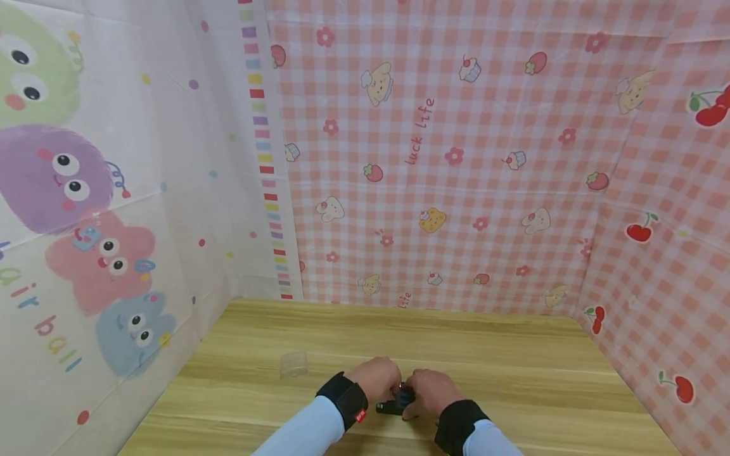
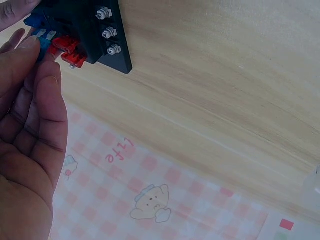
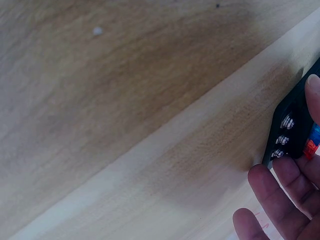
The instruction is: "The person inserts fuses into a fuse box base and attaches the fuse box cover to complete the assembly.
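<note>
A black fuse box [image 1: 390, 408] lies on the wooden table between both hands. Three metal screw terminals [image 2: 109, 33] line one side of its base in the left wrist view. Red blade fuses [image 2: 67, 44] sit in it. My left hand [image 1: 376, 378] pinches a blue blade fuse [image 2: 44, 44] between thumb and fingers, right beside the red ones. Whether that fuse is in its slot, I cannot tell. My right hand [image 1: 436, 391] holds the box from the other side, its thumb [image 3: 313, 95] on the black housing. Fingers hide part of the box.
A clear plastic cover [image 1: 293, 365] lies on the table [image 1: 502, 342] to the left of the hands. Patterned cloth [image 1: 456, 190] hangs behind the table and along both sides.
</note>
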The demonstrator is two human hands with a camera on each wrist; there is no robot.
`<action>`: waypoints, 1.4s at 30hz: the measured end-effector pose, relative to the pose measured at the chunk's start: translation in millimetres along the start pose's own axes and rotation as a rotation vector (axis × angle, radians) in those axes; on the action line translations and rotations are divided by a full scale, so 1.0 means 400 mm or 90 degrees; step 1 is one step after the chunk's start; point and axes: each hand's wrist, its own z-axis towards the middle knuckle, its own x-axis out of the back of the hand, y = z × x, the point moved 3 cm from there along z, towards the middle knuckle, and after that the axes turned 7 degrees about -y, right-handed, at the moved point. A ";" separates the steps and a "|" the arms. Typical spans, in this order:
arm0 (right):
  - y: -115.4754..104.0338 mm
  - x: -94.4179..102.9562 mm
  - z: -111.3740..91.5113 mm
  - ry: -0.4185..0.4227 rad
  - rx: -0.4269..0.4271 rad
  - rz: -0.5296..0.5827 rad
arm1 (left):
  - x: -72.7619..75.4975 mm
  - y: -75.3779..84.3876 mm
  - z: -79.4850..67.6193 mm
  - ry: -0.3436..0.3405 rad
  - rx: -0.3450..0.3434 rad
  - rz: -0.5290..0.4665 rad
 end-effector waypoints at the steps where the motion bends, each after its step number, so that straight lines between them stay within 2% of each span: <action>1: 0.000 0.001 0.000 0.001 0.001 -0.002 | -0.001 0.000 0.001 -0.002 0.000 0.000; 12: 0.003 -0.002 0.004 0.004 0.004 -0.022 | -0.011 0.000 0.005 0.004 -0.002 0.030; 19: 0.004 -0.005 0.004 0.007 0.001 -0.013 | -0.015 -0.002 0.006 -0.006 0.001 0.018; 26: 0.005 -0.005 0.000 0.009 0.008 0.000 | -0.026 -0.003 0.008 0.006 -0.024 0.026; 42: 0.007 -0.001 0.000 0.001 0.003 0.000 | -0.040 -0.003 0.017 0.008 0.001 0.043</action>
